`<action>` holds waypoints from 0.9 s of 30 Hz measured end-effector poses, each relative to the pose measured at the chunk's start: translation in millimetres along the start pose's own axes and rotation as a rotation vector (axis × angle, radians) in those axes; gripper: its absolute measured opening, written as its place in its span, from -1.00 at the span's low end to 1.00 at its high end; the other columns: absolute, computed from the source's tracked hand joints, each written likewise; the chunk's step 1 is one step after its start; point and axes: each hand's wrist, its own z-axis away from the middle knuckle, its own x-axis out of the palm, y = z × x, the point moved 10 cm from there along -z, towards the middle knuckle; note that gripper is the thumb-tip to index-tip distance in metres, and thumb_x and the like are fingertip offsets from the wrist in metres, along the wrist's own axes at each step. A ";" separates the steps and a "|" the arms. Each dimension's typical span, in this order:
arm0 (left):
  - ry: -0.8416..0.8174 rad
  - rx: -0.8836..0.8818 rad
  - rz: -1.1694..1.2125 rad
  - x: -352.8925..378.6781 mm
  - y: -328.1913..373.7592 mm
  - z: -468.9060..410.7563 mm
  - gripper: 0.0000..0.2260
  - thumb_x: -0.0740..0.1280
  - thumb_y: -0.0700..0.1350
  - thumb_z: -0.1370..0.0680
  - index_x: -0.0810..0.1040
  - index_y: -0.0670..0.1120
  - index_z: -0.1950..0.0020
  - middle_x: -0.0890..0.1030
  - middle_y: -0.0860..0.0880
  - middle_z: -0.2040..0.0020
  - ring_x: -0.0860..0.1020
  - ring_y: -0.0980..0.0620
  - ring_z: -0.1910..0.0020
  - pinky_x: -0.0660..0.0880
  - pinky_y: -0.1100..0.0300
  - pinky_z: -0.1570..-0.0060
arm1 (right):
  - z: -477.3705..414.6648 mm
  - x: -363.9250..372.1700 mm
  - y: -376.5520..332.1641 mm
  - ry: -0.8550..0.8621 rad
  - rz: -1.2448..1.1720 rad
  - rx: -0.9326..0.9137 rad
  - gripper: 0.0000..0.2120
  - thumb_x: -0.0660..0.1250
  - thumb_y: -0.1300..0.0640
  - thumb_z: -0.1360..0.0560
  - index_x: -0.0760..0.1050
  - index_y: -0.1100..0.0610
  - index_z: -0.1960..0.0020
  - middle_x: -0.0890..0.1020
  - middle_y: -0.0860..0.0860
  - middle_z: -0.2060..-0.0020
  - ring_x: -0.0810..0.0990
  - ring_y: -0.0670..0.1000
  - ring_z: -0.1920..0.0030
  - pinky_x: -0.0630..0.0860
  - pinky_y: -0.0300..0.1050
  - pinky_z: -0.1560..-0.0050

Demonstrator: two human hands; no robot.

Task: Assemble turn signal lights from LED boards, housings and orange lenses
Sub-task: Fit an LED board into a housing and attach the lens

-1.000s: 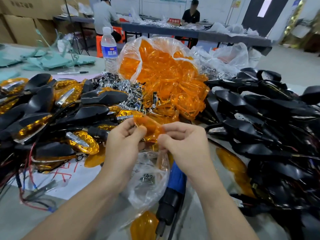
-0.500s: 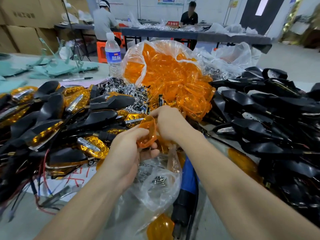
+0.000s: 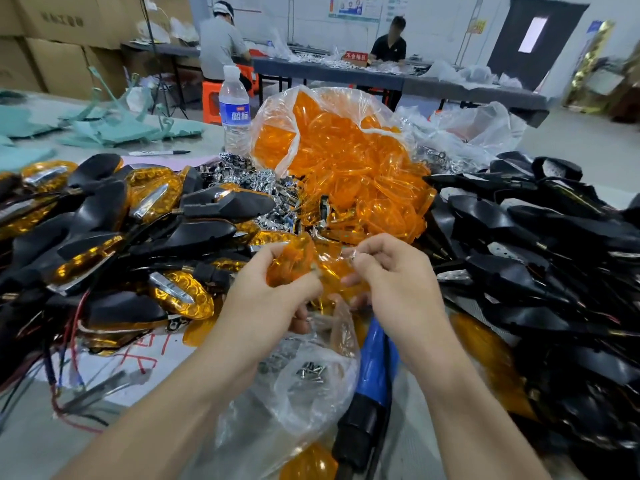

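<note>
Holding an orange lens [image 3: 289, 259] above the middle of the worktop [image 3: 31, 441], the left hand [image 3: 273, 299] curls its fingers round it, probably to steady it for fitting. The right hand [image 3: 391, 278] pinches a small shiny piece [image 3: 350, 253] between thumb and forefinger just beside the lens; what it is I cannot tell. Black housings [image 3: 519, 237] lie heaped along the right edge, within reach, and finished lights [image 3: 104, 220] along the left.

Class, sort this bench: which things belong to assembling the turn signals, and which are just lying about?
Job in hand: orange lens in the left hand; small shiny piece in the right hand; bag of lenses; black housings; screws; blue screwdriver; finished lights.
Lying about: water bottle; pen; green sheets.
</note>
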 end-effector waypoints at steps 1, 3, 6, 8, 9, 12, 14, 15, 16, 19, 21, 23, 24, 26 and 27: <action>-0.017 0.014 -0.042 3.6 1.7 1.4 -0.67 0.44 0.11 -0.27 0.62 0.22 -0.02 0.57 0.06 0.35 0.58 0.11 0.35 0.62 0.12 0.29 | 14.5 -0.8 6.2 -0.039 -0.176 0.064 -0.74 0.28 0.24 -0.65 0.58 0.01 0.16 0.74 0.02 0.19 0.74 0.03 0.19 0.63 -0.12 0.26; -0.057 0.017 -0.106 10.7 2.1 4.1 -0.67 0.36 0.19 -0.30 0.64 0.20 -0.04 0.55 0.14 0.34 0.58 0.13 0.30 0.68 -0.01 0.15 | 34.9 -0.9 14.6 -0.070 -0.480 0.165 -0.79 0.21 0.31 -0.67 0.53 0.17 0.09 0.75 0.14 0.15 0.73 0.07 0.20 0.62 -0.18 0.28; -0.090 0.002 -0.125 19.5 -1.5 6.4 -0.71 0.32 0.13 -0.40 0.68 0.22 -0.08 0.55 0.19 0.32 0.59 0.08 0.19 0.69 0.06 0.07 | 41.7 -12.4 23.2 -0.011 -0.718 0.236 -0.85 0.19 0.33 -0.68 0.50 0.25 0.01 0.71 0.26 0.17 0.71 0.11 0.25 0.67 -0.14 0.23; -0.121 0.011 -0.121 24.5 -0.2 8.2 -0.76 0.33 0.07 -0.44 0.66 0.27 -0.08 0.65 0.17 0.19 0.65 0.07 0.10 0.67 0.12 0.02 | 40.3 -22.1 26.1 0.039 -0.794 0.266 -0.88 0.21 0.29 -0.69 0.51 0.27 -0.08 0.72 0.28 0.16 0.73 0.13 0.23 0.69 -0.10 0.20; -0.137 0.023 -0.132 26.3 0.7 8.8 -0.75 0.35 0.06 -0.45 0.64 0.28 -0.10 0.70 0.18 0.08 0.68 0.12 0.03 0.64 0.12 -0.05 | 40.0 -24.2 28.0 0.047 -0.816 0.284 -0.89 0.22 0.28 -0.69 0.52 0.27 -0.11 0.72 0.27 0.16 0.74 0.14 0.21 0.68 -0.10 0.19; -0.189 0.058 -0.163 31.3 5.2 11.7 -0.68 0.35 0.06 -0.47 0.61 0.27 -0.21 0.68 0.27 -0.16 0.62 0.30 -0.14 0.49 0.12 -0.19 | 38.3 -23.0 31.0 0.024 -0.881 0.320 -0.81 0.26 0.28 -0.66 0.66 0.24 -0.12 0.74 0.28 0.10 0.75 0.14 0.16 0.67 -0.13 0.17; -0.277 0.104 -0.165 39.7 10.9 15.2 -0.65 0.37 0.01 -0.50 0.59 0.31 -0.25 0.66 0.27 -0.22 0.60 0.29 -0.19 0.47 0.19 -0.16 | 37.2 -17.1 30.7 -0.014 -0.925 0.331 -0.77 0.30 0.24 -0.64 0.74 0.18 -0.05 0.74 0.27 0.05 0.76 0.13 0.10 0.67 -0.14 0.14; -0.311 0.124 -0.162 42.3 12.9 15.9 -0.61 0.39 -0.03 -0.50 0.59 0.33 -0.28 0.66 0.23 -0.23 0.61 0.23 -0.22 0.48 0.20 -0.17 | 37.1 -13.0 31.0 -0.034 -0.954 0.341 -0.78 0.31 0.23 -0.63 0.75 0.18 -0.02 0.74 0.26 0.04 0.77 0.13 0.07 0.67 -0.14 0.13; -0.329 0.135 -0.146 42.9 14.2 15.9 -0.58 0.41 -0.06 -0.50 0.59 0.32 -0.31 0.67 0.19 -0.24 0.62 0.18 -0.23 0.52 0.20 -0.17 | 37.5 -9.3 32.5 -0.052 -0.983 0.357 -0.78 0.32 0.22 -0.62 0.76 0.18 0.01 0.74 0.26 0.02 0.77 0.14 0.05 0.68 -0.14 0.12; -0.336 0.131 -0.005 39.7 17.2 14.9 -0.53 0.45 -0.16 -0.48 0.62 0.19 -0.35 0.69 0.03 -0.25 0.64 0.01 -0.26 0.59 0.16 -0.22 | 39.5 -1.4 32.0 -0.118 -1.031 0.373 -0.79 0.36 0.21 -0.59 0.76 0.19 0.08 0.75 0.24 0.02 0.77 0.13 0.04 0.68 -0.13 0.11; -0.329 0.065 0.142 37.1 14.6 12.6 -0.55 0.44 -0.19 -0.47 0.62 0.08 -0.35 0.70 -0.07 -0.22 0.65 -0.12 -0.24 0.60 0.06 -0.26 | 40.0 -3.5 26.2 -0.140 -0.928 0.317 -0.87 0.42 0.19 -0.50 0.74 0.19 0.06 0.74 0.24 0.04 0.77 0.11 0.06 0.68 -0.14 0.10; -0.330 -0.004 0.286 36.1 12.6 12.0 -0.56 0.43 -0.19 -0.46 0.62 -0.01 -0.35 0.72 -0.13 -0.16 0.69 -0.14 -0.16 0.65 0.03 -0.17 | 40.1 -10.2 23.7 -0.104 -0.822 0.256 -0.82 0.44 0.18 -0.44 0.70 0.23 0.01 0.74 0.25 0.07 0.77 0.11 0.11 0.68 -0.15 0.13; -0.336 -0.031 0.343 36.5 12.3 12.2 -0.57 0.44 -0.19 -0.46 0.63 -0.04 -0.34 0.72 -0.14 -0.11 0.70 -0.12 -0.11 0.67 0.04 -0.09 | 40.2 -13.2 24.1 -0.084 -0.781 0.237 -0.83 0.44 0.18 -0.46 0.68 0.25 0.00 0.75 0.24 0.10 0.76 0.10 0.14 0.67 -0.16 0.15; -0.350 -0.077 0.429 38.4 11.4 14.3 -0.59 0.46 -0.17 -0.44 0.68 -0.05 -0.30 0.70 -0.13 0.00 0.70 -0.06 -0.01 0.66 0.10 0.01 | 41.6 -14.6 22.0 -0.077 -0.688 0.203 -0.87 0.39 0.21 -0.57 0.66 0.27 0.00 0.75 0.21 0.15 0.74 0.08 0.21 0.65 -0.17 0.19; -0.349 -0.093 0.456 38.6 10.5 14.7 -0.61 0.46 -0.17 -0.44 0.70 -0.05 -0.27 0.68 -0.10 0.05 0.69 -0.03 0.04 0.66 0.12 0.05 | 42.9 -13.5 19.9 -0.083 -0.630 0.192 -0.85 0.36 0.21 -0.61 0.66 0.27 0.03 0.74 0.20 0.18 0.72 0.08 0.24 0.65 -0.17 0.21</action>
